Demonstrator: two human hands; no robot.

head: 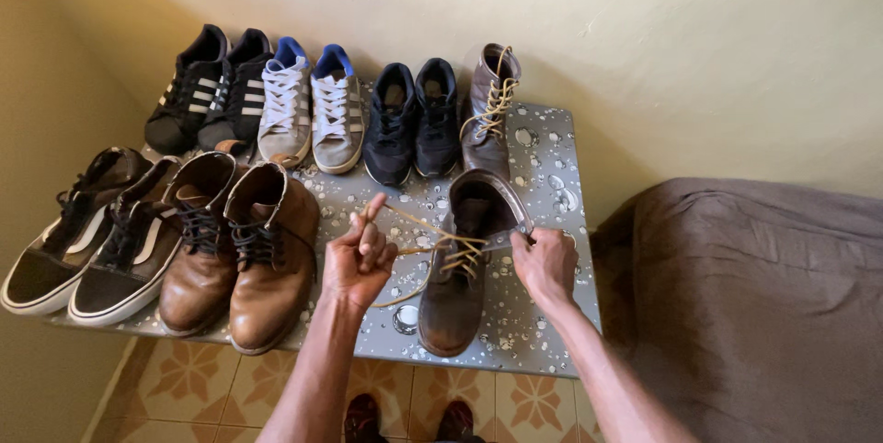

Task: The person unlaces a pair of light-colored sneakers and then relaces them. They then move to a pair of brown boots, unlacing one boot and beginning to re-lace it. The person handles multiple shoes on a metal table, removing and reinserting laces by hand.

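A dark brown lace-up boot (455, 291) stands on a grey table (543, 333) patterned with droplets. My left hand (359, 259) pinches its tan lace (418, 222), which is pulled taut to the left of the boot. My right hand (544, 264) grips the right side of the boot's open collar. The matching boot (489, 116) stands at the back of the table.
Two tan leather boots (244, 254) and two dark low sneakers (87, 241) stand to the left. Black striped sneakers (212, 89), grey ones with white laces (313, 112) and black trainers (414, 121) line the back. A brown-covered seat (754, 305) is at the right; below lies a tiled floor (202, 383).
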